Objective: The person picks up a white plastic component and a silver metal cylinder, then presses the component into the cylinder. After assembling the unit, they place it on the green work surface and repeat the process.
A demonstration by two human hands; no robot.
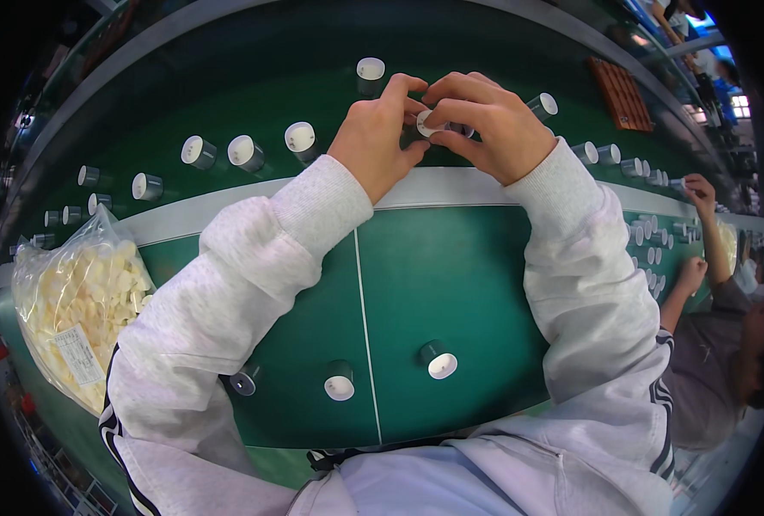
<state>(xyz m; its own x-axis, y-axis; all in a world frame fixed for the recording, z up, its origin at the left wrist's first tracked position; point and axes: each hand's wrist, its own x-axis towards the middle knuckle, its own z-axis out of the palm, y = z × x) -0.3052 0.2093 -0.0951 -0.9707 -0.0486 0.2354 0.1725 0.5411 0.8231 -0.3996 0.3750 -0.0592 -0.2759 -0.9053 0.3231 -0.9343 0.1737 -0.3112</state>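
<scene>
My two hands meet at the far middle, above the green belt (296, 82). Between them is a small grey cylinder with a white round end (426, 123). My right hand (498, 125) pinches it with thumb and bent fingers, which cover much of its body. The curled fingertips of my left hand (380, 142) close on its left side, partly hidden. Just beyond stands another white-ended grey cylinder (371, 76); a similar cylinder (543, 106) is right of my right hand. Three more cylinders (299, 138) stand left of my left wrist.
On the near green table are two white-ended cylinders (340, 381) and a dark-ended cylinder (244, 381). A clear bag (76, 318) of pale small pieces lies left. A brown slatted tray (620, 93) sits far right. Another person's hands (700, 193) work among many cylinders at right.
</scene>
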